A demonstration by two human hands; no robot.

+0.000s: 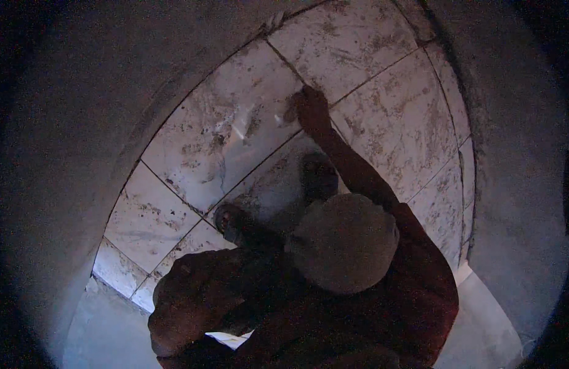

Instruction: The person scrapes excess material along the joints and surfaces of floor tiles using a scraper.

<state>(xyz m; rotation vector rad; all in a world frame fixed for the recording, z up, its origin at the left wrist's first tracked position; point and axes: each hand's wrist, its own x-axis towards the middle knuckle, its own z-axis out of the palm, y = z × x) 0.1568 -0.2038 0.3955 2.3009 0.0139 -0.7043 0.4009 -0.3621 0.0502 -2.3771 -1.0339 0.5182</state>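
Note:
In dim light my right arm, in a dark red sleeve, stretches forward over dirty pale floor tiles (235,92). My right hand (312,107) is low at a tile joint, its fingers curled; a small brownish patch (290,114) lies against them, and I cannot make out whether it is held. A rounded grey shape (346,243), too dark to identify surely, sits below that forearm. Two dark feet (230,220) rest on the tiles in front of it. My left hand is not visible; a bent dark brown form (198,295) at lower left may be the left arm.
Grey plain walls (75,154) close in on the left and right (512,154), meeting the tiles along rough edges. Dark joint lines divide the floor, and dirt smears cover it. A shiny spot (240,132) lies left of my right hand. Paler surfaces (481,307) show at the lower corners.

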